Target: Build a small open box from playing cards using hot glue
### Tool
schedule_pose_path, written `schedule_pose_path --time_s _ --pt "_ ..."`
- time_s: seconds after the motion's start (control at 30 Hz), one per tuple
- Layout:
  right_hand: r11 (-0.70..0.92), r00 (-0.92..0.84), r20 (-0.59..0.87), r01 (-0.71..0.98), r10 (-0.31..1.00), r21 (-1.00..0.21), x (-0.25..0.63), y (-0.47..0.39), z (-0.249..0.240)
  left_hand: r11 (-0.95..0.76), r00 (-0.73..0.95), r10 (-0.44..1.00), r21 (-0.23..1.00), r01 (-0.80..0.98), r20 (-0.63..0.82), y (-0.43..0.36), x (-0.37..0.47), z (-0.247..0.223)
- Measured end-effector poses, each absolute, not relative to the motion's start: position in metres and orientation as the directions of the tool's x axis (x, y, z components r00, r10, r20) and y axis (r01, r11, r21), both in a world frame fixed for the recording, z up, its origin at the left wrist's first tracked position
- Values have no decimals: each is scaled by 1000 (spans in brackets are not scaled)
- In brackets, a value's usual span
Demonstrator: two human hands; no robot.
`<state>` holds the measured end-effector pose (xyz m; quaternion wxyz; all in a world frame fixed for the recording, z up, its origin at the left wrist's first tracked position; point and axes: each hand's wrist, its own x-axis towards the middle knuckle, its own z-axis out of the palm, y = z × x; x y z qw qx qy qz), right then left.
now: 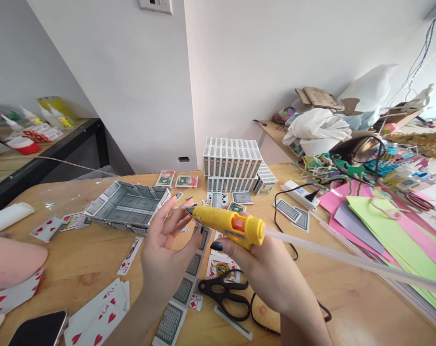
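My right hand (256, 266) is wrapped round a yellow hot glue gun (221, 221), whose nozzle points left and whose long clear glue stick (333, 257) trails out to the right. At the nozzle tip, my left hand (169, 245) pinches the upper end of a strip of joined card pieces (184, 290) with grey backs. That strip runs down toward the front edge of the view. Black scissors (223, 293) lie on the wooden table below the glue gun. Behind my left hand stands an open tray made of cards (131, 204).
Stacked card boxes (232, 163) stand at the back centre. Loose cards (99, 310) and a phone (40, 329) lie front left, beside a person's arm (14, 259). A power strip (300, 194), black cable and coloured paper (376, 230) are on the right.
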<state>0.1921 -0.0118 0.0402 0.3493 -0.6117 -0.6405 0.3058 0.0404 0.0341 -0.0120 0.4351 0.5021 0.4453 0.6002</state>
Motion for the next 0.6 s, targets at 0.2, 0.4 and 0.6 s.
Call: schedule_pose_path --time_s 0.2,0.4,0.6 --pt "74 -27 71 558 997 -826 191 -13 42 -244 -142 964 960 -139 225 34 40 -8" --pt "61 -15 64 565 998 -822 191 -13 43 -225 -102 971 969 -97 216 35 38 -8" --pt "47 -2 56 585 998 -810 191 -14 42 -199 -116 975 974 -106 187 34 37 -4"
